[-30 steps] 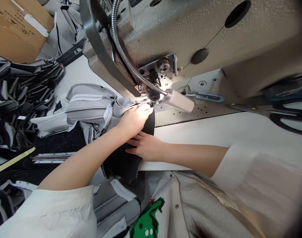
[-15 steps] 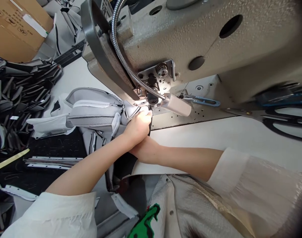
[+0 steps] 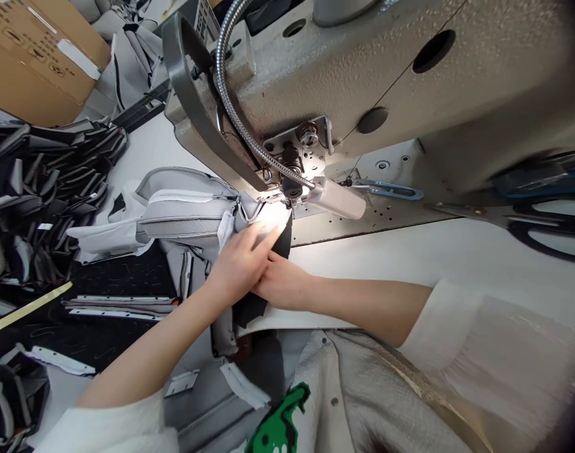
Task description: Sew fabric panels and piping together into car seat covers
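Hands touch — left hand (image 3: 240, 261) spread on grey cloth (image 3: 188, 223), right hand (image 3: 287, 284) tucked against the left, grip hidden. The cloth reaches under the sewing machine (image 3: 344, 82) — uneven pressure could pucker it; straying forward risks a pricked finger.

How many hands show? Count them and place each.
2: left hand on the grey cloth, before the sewing machine; right hand against the left, partly hidden. No others show.
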Tool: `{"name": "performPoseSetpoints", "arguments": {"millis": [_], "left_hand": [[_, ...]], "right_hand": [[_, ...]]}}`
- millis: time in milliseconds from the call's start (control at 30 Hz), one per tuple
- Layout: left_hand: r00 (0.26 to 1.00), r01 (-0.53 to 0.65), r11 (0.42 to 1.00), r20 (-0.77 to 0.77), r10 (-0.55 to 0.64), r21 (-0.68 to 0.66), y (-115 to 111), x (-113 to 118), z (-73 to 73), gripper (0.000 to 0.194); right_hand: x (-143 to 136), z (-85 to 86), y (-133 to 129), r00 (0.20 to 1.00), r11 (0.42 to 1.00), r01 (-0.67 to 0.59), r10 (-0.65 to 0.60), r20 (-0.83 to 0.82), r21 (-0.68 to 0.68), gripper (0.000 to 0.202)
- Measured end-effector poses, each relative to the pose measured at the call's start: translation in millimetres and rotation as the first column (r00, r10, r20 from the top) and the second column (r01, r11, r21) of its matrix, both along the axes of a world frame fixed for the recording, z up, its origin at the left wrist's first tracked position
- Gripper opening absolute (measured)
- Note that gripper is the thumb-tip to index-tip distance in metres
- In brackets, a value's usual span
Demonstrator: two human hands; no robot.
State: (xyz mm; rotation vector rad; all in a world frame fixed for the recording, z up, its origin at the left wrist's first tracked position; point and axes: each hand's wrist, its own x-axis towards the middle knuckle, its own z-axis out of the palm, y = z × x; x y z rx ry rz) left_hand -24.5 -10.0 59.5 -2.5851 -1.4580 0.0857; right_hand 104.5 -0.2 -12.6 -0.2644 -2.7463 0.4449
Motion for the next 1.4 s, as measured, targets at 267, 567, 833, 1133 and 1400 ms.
{"name": "performPoseSetpoints", "arguments": {"millis": [267, 567, 833, 1133, 1400], "left_hand": [[0.883, -0.388, 0.922, -0.279, 0.378, 0.02, -17.7, -72.5, -4.7, 0.073], [0.975, -0.21, 0.978, -0.078, 0.209, -0.006, -29.1, -40.2, 34.9, 0.048], [0.997, 0.045, 0.998, -0.058, -0.043, 0.033, -48.4, -19.4, 33.7, 0.028], [0.975, 0.068, 0.913, -0.167, -0.146, -0.402, -50.7, 44.1, 10.6, 0.025], [0.929, -0.256, 0.858, -0.357, 0.092, -0.445, -33.4, 62.9, 8.9, 0.046]], "right_hand": [[-1.8, -5.6, 2.1, 0.996, 0.993, 0.004, 0.006, -0.092, 0.115, 0.037], [20.3, 13.3, 7.4, 0.986, 0.976, -0.169, 0.168, -0.016, -0.138, 0.045], [81.0, 31.0, 18.4, 0.99, 0.884, 0.127, -0.139, 0.007, -0.45, 0.035], [-25.9, 60.0, 53.8, 0.945, 0.936, 0.322, -0.309, 0.106, -0.139, 0.031], [-28.7, 61.3, 49.4, 0.963, 0.938, 0.242, -0.263, -0.053, -0.249, 0.027]]}}
